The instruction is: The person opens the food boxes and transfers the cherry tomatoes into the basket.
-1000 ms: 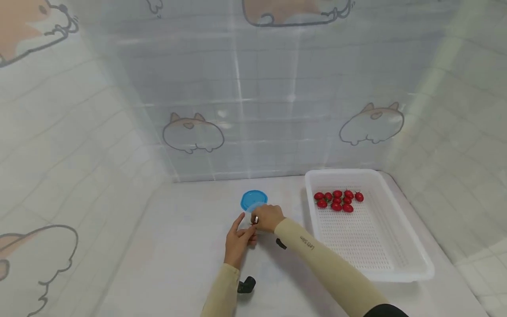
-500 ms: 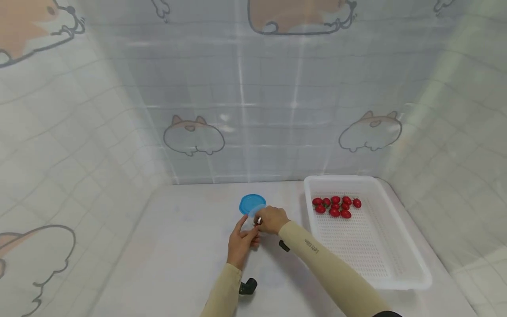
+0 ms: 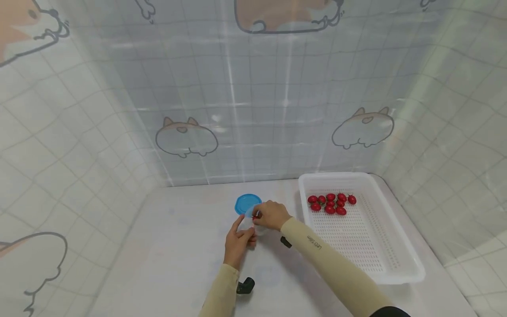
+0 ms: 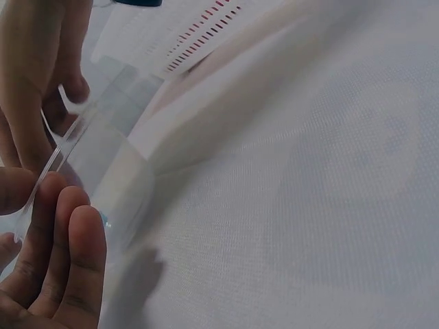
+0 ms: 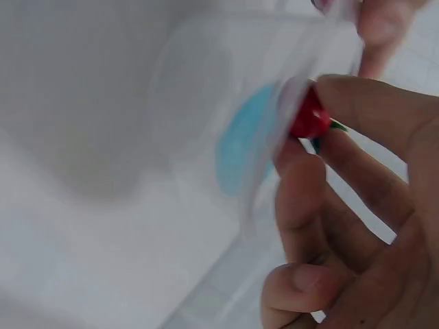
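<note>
My left hand (image 3: pixel 236 243) grips a clear plastic container (image 4: pixel 123 185) at its rim. In the left wrist view the thumb is on one side of the rim and the fingers on the other. The container stands tilted over the white cloth. My right hand (image 3: pixel 272 215) pinches a red cherry tomato (image 5: pixel 312 118) with a green stem between thumb and fingers. In the right wrist view the tomato is right at the container's rim. Just behind the hands lies a round blue lid (image 3: pixel 246 201), partly seen through the container.
To the right stands a white perforated plastic basket (image 3: pixel 368 242) with several cherry tomatoes (image 3: pixel 330 210) grouped at its far left. Patterned sheeting (image 3: pixel 261 154) walls in the table at the back and both sides.
My right hand has shifted a little rightward, away from my left thumb, with the cherry tomato between its fingers. My left hand keeps its grip on the container. The head view has moved slightly.
</note>
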`<state>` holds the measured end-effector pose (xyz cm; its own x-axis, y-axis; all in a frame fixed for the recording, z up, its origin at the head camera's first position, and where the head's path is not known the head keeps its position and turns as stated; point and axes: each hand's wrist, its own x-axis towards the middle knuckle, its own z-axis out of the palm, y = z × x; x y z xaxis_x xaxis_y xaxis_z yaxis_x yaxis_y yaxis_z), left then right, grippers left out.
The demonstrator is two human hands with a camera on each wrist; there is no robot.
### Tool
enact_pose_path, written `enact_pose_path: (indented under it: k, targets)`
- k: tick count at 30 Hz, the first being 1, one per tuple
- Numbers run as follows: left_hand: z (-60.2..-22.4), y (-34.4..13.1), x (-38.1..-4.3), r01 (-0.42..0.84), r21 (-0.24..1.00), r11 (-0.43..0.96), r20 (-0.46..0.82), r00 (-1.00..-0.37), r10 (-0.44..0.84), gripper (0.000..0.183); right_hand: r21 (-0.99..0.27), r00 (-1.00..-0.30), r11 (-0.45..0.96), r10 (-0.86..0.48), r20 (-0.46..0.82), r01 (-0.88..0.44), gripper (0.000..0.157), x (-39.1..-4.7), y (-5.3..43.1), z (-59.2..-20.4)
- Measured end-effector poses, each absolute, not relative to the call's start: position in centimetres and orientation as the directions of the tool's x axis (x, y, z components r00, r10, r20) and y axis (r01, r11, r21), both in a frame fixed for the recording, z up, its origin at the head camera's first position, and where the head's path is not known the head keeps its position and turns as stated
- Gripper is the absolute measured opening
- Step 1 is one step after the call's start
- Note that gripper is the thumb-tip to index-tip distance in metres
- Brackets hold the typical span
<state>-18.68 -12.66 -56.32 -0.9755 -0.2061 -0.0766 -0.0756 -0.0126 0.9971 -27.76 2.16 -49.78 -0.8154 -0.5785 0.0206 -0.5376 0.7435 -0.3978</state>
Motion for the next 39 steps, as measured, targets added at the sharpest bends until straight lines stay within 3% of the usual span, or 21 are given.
enact_pose_path:
  k: [11,16,27,39]
  targets:
    - [-56.1,-12.9,-18.9,-0.092,0.996,0.021,-0.085,-0.972,-0.220,0.065,-0.501,-0.852,0.696,-0.484,0.201,-0.514,0.027,-29.4,9.2,-45.1]
    - [-56.0,-13.1,-18.9,-0.086,0.996,0.017,-0.081,-0.977,-0.196,0.068,-0.522,-0.890,0.724,-0.404,0.210,-0.452,0.030,-29.8,14.1,-43.9]
    - [-52.4,-12.8,-17.2,-0.122,0.992,0.019,-0.117,-0.979,-0.165,0.066,-0.416,-0.944,0.848,-0.293,0.148,-0.329,0.028,-30.1,24.5,-46.7]
    - [-52.0,-12.6,-16.9,-0.115,0.993,0.015,-0.111,-0.978,-0.176,0.066,-0.388,-0.956,0.877,-0.292,0.040,-0.284,0.029,-30.7,28.9,-49.8]
